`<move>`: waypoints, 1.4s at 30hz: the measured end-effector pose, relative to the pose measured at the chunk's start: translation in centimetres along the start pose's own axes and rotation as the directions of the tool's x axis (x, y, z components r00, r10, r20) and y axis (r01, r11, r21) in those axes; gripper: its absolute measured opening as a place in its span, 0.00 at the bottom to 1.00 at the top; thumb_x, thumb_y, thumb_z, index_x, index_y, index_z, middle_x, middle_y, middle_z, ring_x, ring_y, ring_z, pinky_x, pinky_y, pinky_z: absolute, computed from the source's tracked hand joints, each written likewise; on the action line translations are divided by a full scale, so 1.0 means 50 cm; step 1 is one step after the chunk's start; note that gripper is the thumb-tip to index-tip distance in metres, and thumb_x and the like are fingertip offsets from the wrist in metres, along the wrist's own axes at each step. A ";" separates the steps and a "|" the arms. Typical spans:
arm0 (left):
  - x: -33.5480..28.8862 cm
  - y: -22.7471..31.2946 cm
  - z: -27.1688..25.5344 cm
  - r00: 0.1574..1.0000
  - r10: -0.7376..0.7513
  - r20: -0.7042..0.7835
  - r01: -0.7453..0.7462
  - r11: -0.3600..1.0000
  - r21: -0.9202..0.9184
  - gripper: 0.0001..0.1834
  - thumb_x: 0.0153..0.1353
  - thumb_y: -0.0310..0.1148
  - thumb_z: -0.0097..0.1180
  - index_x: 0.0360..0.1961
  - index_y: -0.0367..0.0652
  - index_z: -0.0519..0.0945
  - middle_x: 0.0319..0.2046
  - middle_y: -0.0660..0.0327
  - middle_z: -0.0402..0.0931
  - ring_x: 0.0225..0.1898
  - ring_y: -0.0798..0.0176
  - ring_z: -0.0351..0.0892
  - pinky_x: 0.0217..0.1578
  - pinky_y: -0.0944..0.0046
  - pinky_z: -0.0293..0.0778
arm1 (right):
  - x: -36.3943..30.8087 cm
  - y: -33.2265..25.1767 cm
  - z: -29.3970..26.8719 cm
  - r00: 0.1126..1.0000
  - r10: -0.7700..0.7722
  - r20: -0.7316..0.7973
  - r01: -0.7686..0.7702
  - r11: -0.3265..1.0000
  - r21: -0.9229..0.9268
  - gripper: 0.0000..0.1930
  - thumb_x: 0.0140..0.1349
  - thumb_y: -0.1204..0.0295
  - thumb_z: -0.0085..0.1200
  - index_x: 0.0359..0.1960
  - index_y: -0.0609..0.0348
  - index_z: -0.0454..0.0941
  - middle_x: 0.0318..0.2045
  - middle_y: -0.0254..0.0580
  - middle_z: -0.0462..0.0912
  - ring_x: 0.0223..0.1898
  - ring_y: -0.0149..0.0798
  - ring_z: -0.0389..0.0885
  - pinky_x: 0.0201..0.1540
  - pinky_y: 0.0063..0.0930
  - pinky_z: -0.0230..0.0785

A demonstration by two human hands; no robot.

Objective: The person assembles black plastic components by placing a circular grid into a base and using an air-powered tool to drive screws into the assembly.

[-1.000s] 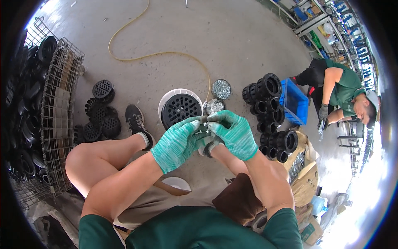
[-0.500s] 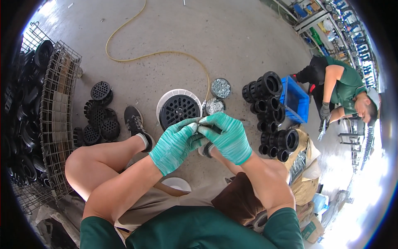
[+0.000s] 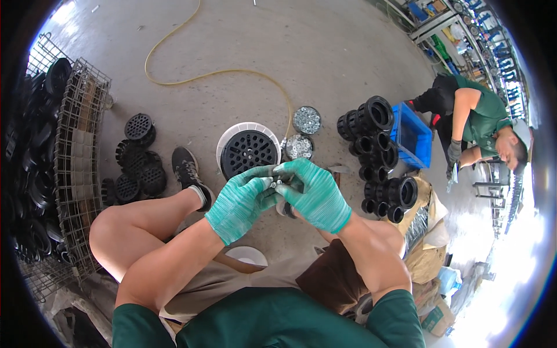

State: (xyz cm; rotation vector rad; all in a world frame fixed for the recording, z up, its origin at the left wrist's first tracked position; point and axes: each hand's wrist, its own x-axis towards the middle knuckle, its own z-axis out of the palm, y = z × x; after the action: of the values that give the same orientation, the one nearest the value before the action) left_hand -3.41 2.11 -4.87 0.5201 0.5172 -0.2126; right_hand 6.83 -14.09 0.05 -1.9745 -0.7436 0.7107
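Note:
My left hand [image 3: 239, 204] and my right hand [image 3: 318, 195], both in green-and-white knit gloves, meet in front of me with fingertips pinched together. Small shiny metal pieces [image 3: 275, 184] show between the fingers of both hands; whether they are nuts or bolts is too small to tell. Just beyond the hands, a black round grate [image 3: 249, 152] full of holes lies on a white round tub [image 3: 222, 165]. To its right stand two round containers of small metal hardware, the nearer container [image 3: 299, 148] and the farther container [image 3: 306, 120].
Black perforated parts [image 3: 139, 165] are piled on the left, beside a wire cage [image 3: 81, 168] of black parts. On the right are stacked black ring fittings [image 3: 377, 133] and a blue crate [image 3: 413, 136]. A co-worker [image 3: 481, 110] bends beyond it. A yellow hose [image 3: 214, 74] crosses the floor.
My fingertips have parted slightly, and the small metal pieces between them now show. Both hands stay in nearly the same place. The view has shifted a little.

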 end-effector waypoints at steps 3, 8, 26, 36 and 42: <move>-0.013 0.015 0.023 0.998 0.053 -0.029 -0.051 0.996 0.069 0.19 0.71 0.28 0.55 0.62 0.35 0.75 0.51 0.54 0.81 0.46 0.61 0.85 0.46 0.63 0.83 | 0.005 0.002 -0.022 0.986 0.108 -0.126 -0.086 0.982 0.168 0.12 0.65 0.77 0.61 0.50 0.60 0.80 0.34 0.38 0.84 0.34 0.29 0.83 0.38 0.28 0.77; -0.006 0.025 -0.001 0.998 0.062 -0.031 -0.059 0.995 0.075 0.19 0.71 0.27 0.55 0.61 0.34 0.75 0.45 0.55 0.83 0.40 0.64 0.84 0.41 0.64 0.83 | 0.101 0.149 -0.148 0.906 0.391 -0.164 -0.311 0.875 0.370 0.08 0.68 0.77 0.58 0.46 0.66 0.79 0.32 0.37 0.83 0.28 0.29 0.83 0.32 0.24 0.80; 0.007 0.122 -0.028 0.982 0.127 -0.141 -0.084 0.957 0.278 0.17 0.66 0.35 0.61 0.50 0.33 0.83 0.31 0.55 0.79 0.27 0.63 0.78 0.28 0.66 0.74 | 0.286 0.688 -0.009 0.899 0.436 -0.038 -0.354 0.673 -0.649 0.19 0.59 0.66 0.63 0.52 0.54 0.83 0.55 0.57 0.81 0.54 0.59 0.80 0.58 0.47 0.73; 0.020 0.123 -0.028 0.967 0.147 -0.209 -0.074 0.945 0.319 0.17 0.62 0.36 0.69 0.45 0.38 0.77 0.32 0.55 0.79 0.26 0.65 0.78 0.27 0.67 0.74 | 0.286 0.714 0.040 0.857 0.501 -0.119 -0.475 0.680 -0.559 0.27 0.58 0.66 0.66 0.60 0.55 0.76 0.60 0.55 0.78 0.56 0.57 0.79 0.60 0.46 0.73; 0.026 0.111 -0.025 0.965 0.115 -0.237 -0.033 0.946 0.322 0.17 0.62 0.36 0.69 0.44 0.38 0.76 0.34 0.55 0.80 0.28 0.64 0.78 0.29 0.67 0.75 | 0.292 0.716 0.048 0.918 0.394 -0.049 -0.325 0.675 -0.662 0.16 0.64 0.64 0.60 0.52 0.52 0.81 0.50 0.54 0.83 0.48 0.59 0.81 0.52 0.51 0.75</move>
State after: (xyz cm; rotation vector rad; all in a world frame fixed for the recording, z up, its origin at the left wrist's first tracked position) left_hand -1.06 7.38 -4.14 0.8868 0.7169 -0.1570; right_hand 22.71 -17.55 -35.10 -2.8190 -0.7284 0.8577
